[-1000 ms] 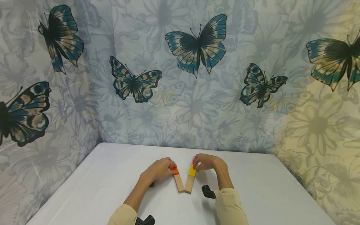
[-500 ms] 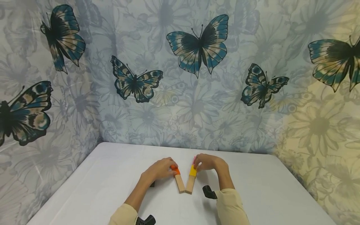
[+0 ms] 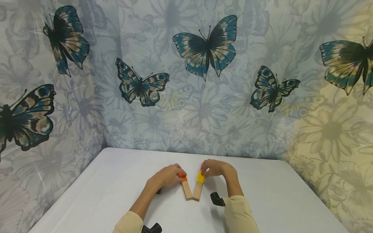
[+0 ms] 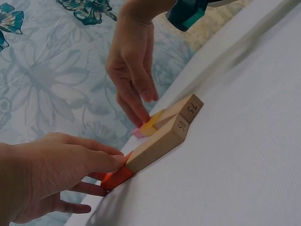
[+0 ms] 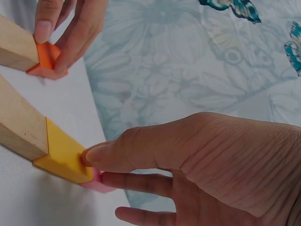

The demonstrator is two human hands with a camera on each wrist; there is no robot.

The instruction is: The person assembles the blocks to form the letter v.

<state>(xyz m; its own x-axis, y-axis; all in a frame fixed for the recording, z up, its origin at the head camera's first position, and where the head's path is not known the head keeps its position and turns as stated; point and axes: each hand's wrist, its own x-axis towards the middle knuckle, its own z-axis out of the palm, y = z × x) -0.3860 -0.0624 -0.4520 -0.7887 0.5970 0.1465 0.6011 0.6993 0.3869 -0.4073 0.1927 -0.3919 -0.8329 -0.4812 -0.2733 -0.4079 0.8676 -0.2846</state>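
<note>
Two plain wooden blocks meet at their near ends in a V on the white table; in the left wrist view one is the block marked 05 (image 4: 155, 149), the other the block marked 75 (image 4: 192, 107). An orange block (image 3: 183, 177) continues the left arm of the V. My left hand (image 3: 167, 174) pinches it between thumb and fingers. Along the right arm, a yellow block (image 3: 200, 177) comes after the wood, then a pink block (image 5: 99, 182) at the far end. My right hand (image 3: 215, 168) pinches the yellow block near its joint with the pink one, which is partly hidden.
The white table (image 3: 122, 171) ends at a wall hung with butterfly-print cloth (image 3: 204, 110). Black wrist devices, such as the black device (image 3: 217, 199) by the right sleeve, sit near both forearms.
The scene shifts very slightly to the right in the head view. Both hands keep their places at the blocks, and the V looks unchanged.
</note>
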